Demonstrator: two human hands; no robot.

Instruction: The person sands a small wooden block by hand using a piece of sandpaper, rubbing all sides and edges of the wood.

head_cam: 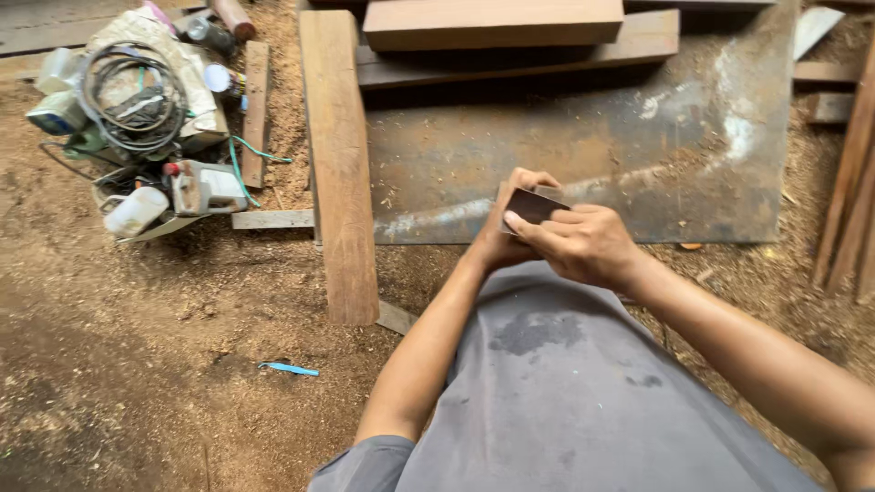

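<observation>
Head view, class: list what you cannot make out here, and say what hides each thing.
- Small dark flat piece: mostly covered by the left hand and right hand; its kind is unclear.
- Heap of tools and coiled cable: too small and jumbled to sort.
- Leaning wooden strips: cut off by the right edge.
- Stacked planks: cut off by the top edge.

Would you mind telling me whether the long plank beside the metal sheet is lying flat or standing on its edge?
Lying flat: the long plank shows its broad face upward, resting on the sawdust-covered floor.
</observation>
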